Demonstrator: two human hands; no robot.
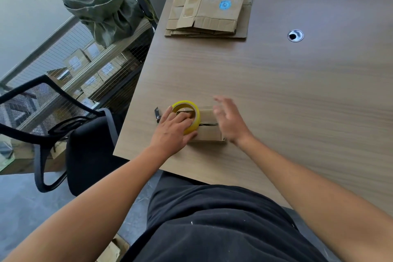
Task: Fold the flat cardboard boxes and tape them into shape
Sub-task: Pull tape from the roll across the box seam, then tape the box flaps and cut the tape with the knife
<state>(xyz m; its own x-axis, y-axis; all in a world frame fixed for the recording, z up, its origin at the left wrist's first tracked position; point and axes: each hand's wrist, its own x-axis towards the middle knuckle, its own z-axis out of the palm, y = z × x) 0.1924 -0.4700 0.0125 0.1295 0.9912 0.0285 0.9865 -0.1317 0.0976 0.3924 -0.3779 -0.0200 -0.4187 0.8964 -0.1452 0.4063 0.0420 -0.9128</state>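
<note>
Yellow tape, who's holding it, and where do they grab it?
The left hand grips the yellow tape roll by its rim, fingers in the hole, thumb outside. The right hand holds nothing.

Table (276, 91): matt wood-grain laminate. Boxes (209, 11): plain brown cardboard, creased. Tape roll (194, 122): glossy yellow plastic. Grommet (295, 35): shiny metal. Chair back (25, 104): black mesh.

Mesh chair (89, 155), green sack (97, 4), desk grommet (295, 35).
</note>
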